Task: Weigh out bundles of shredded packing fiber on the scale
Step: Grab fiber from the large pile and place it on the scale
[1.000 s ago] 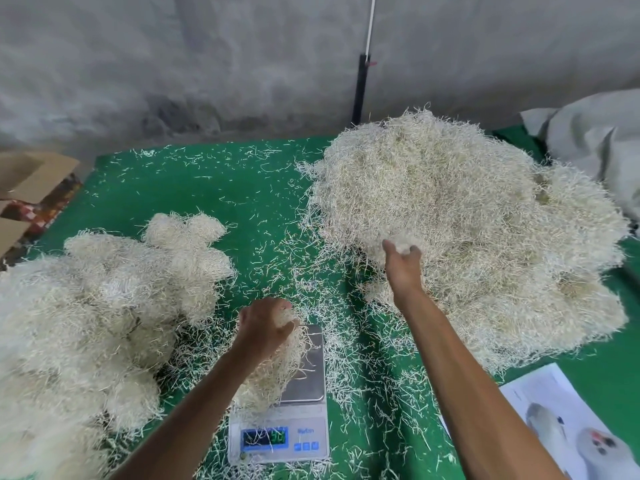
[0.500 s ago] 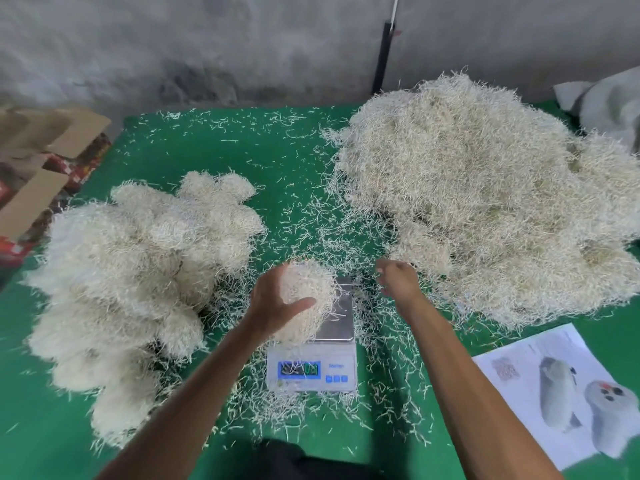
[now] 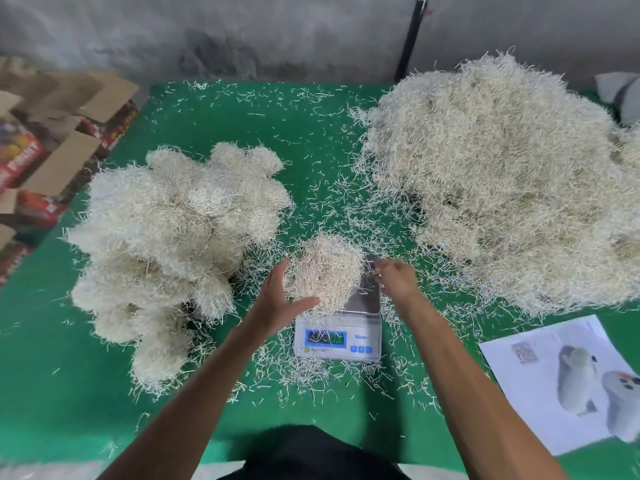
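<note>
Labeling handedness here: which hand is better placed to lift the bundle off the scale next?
Probably left. The left hand already cups the bundle on the scale; the right hand is at the bundle's other side, pinching only loose strands.

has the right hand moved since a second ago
Yes. The right hand was reaching into the big loose pile; it has pulled back toward the person and leftward, and is now beside the scale, by the bundle.
</note>
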A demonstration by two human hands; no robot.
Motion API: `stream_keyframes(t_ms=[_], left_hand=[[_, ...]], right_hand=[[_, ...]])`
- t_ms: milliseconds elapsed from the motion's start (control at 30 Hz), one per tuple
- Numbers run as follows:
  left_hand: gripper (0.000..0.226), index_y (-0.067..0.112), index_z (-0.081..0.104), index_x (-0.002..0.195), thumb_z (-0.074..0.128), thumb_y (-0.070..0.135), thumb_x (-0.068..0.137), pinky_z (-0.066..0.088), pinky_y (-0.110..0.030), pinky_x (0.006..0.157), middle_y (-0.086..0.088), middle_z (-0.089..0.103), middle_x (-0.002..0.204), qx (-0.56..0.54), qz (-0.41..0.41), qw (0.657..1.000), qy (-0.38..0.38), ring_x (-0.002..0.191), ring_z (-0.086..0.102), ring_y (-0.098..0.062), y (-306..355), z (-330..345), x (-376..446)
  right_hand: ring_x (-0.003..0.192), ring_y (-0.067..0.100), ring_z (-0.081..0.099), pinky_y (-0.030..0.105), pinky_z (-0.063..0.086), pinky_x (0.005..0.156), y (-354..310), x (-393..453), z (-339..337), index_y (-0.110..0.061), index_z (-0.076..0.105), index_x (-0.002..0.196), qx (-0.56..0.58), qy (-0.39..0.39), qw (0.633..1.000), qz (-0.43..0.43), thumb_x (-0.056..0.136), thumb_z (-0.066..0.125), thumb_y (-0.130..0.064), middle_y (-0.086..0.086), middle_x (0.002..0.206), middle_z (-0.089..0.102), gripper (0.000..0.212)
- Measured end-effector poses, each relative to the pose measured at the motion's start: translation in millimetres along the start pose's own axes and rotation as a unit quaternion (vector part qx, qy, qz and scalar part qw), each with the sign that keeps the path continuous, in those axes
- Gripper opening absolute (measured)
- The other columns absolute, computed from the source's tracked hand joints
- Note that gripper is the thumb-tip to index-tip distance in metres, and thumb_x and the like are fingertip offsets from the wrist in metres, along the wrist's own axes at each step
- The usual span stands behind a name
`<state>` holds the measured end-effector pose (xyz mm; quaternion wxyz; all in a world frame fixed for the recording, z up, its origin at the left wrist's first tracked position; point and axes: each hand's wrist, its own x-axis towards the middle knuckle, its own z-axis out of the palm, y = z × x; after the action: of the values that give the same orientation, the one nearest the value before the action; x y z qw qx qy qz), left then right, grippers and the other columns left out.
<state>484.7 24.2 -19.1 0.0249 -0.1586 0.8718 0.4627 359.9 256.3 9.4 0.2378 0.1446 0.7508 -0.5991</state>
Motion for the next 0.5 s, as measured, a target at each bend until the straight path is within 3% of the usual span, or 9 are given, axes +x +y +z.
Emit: stream_keyframes(t_ms=[100, 233, 333, 433, 500], left_hand=[[0.122, 0.037, 0.01, 0.155, 0.077, 0.077, 0.061, 0.028, -0.043, 0.115, -0.004, 0.021, 0.163, -0.01, -0.019, 1.0, -0.006, 0.145, 0.03, -0.02, -2, -2, -2], [0.127, 0.042, 0.007, 0.154, 0.078, 0.079, 0.055, 0.029, -0.052, 0.117, -0.002, 0.016, 0.165, -0.013, -0.052, 0.998, -0.017, 0.148, 0.026, -0.023, -1, -2, -1], [0.132, 0.048, 0.002, 0.152, 0.079, 0.081, 0.049, 0.024, -0.052, 0.116, 0.002, 0.011, 0.166, -0.003, -0.065, 0.997, -0.032, 0.149, 0.021, -0.023, 3, 2, 0], [0.135, 0.055, -0.006, 0.149, 0.08, 0.08, 0.048, 0.018, -0.055, 0.118, 0.007, 0.004, 0.167, 0.031, -0.064, 0.996, -0.047, 0.152, 0.011, -0.025, 8, 6, 3], [0.135, 0.055, -0.008, 0.149, 0.08, 0.077, 0.05, 0.018, -0.061, 0.119, 0.005, 0.001, 0.167, 0.046, -0.065, 0.995, -0.053, 0.153, 0.005, -0.028, 10, 7, 4]], right_hand=[[0.091, 0.013, 0.061, 0.033, 0.052, 0.084, 0, 1, 7, -0.013, 0.063, 0.131, -0.016, 0.0, 1.0, -0.011, 0.107, 0.052, -0.018, 0.001, 0.104, 0.066, 0.027], [0.071, 0.008, 0.055, 0.024, 0.048, 0.066, -1, 6, 20, -0.012, 0.063, 0.128, -0.027, 0.011, 0.999, -0.044, 0.108, 0.053, -0.024, -0.002, 0.089, 0.064, 0.026], [0.083, 0.013, 0.061, 0.027, 0.05, 0.073, -3, 10, 31, -0.013, 0.062, 0.12, -0.035, 0.019, 0.997, -0.066, 0.105, 0.058, -0.032, 0.007, 0.113, 0.069, 0.025], [0.099, 0.03, 0.068, 0.03, 0.052, 0.071, -6, 13, 42, -0.009, 0.061, 0.116, -0.069, 0.024, 0.993, -0.097, 0.102, 0.063, -0.04, 0.014, 0.113, 0.069, 0.034], [0.096, 0.025, 0.067, 0.027, 0.053, 0.069, -9, 15, 45, -0.01, 0.058, 0.121, -0.079, 0.021, 0.991, -0.11, 0.099, 0.066, -0.042, 0.012, 0.113, 0.066, 0.04]])
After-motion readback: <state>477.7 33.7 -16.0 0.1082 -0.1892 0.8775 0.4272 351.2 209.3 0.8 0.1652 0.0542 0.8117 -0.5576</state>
